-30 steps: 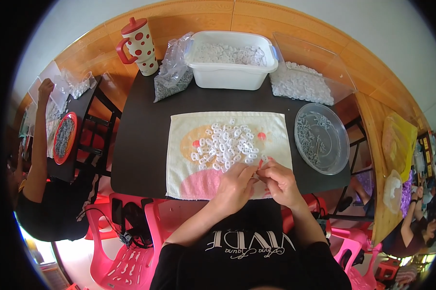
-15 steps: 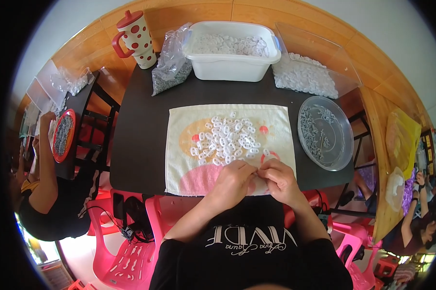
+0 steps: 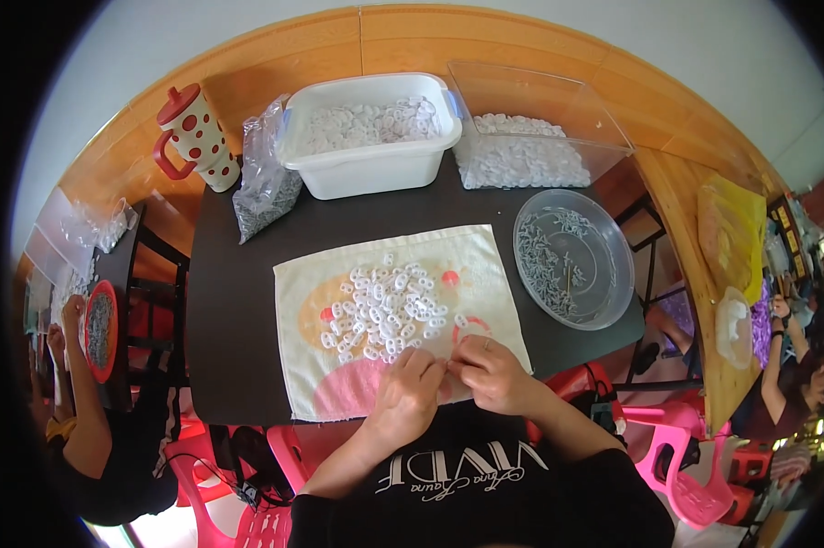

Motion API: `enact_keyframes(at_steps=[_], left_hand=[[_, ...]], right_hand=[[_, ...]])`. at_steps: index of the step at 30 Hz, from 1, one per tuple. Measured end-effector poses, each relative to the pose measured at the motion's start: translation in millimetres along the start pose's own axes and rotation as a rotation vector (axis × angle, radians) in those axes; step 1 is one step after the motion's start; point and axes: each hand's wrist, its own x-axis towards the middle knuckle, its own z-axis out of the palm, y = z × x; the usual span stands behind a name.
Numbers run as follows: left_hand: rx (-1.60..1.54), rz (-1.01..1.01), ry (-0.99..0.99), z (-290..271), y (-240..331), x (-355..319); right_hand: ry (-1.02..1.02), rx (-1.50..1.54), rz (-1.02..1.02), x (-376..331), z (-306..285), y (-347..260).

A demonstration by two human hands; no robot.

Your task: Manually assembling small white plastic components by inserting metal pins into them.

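My left hand (image 3: 406, 396) and my right hand (image 3: 490, 373) meet fingertip to fingertip over the near edge of a cream towel (image 3: 480, 251) with pink and orange patches. The fingers of both are closed in a pinch. What sits between them is too small and too covered to make out. Just beyond my hands, a loose pile of small white plastic pieces with holes (image 3: 382, 309) lies on the towel. A single white piece (image 3: 461, 321) rests apart from the pile, near my right hand.
Along the back of the dark table (image 3: 234, 301) stand a spotted tumbler (image 3: 197, 137), a bag of grey bits (image 3: 267, 187), a white tub (image 3: 375, 173) and a clear box (image 3: 526, 155), both with white pieces. A round clear dish (image 3: 603, 297) holds small grey parts. People sit at both sides.
The view has turned, so the table and its contents appear lower and further left. My hands stay together at the towel's near edge, fingers still pinched.
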Motion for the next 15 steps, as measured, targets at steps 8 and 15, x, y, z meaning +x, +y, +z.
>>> enact_keyframes(at_steps=[8,15], left_hand=[[0.0,0.034,-0.073,-2.1,-4.5,1.7],[0.001,0.081,-0.085,-2.6,-4.1,0.5]], right_hand=[[-0.05,-0.047,-0.018,0.4,-0.3,-0.9],[-0.034,-0.074,-0.041,0.4,1.2,-4.4]])
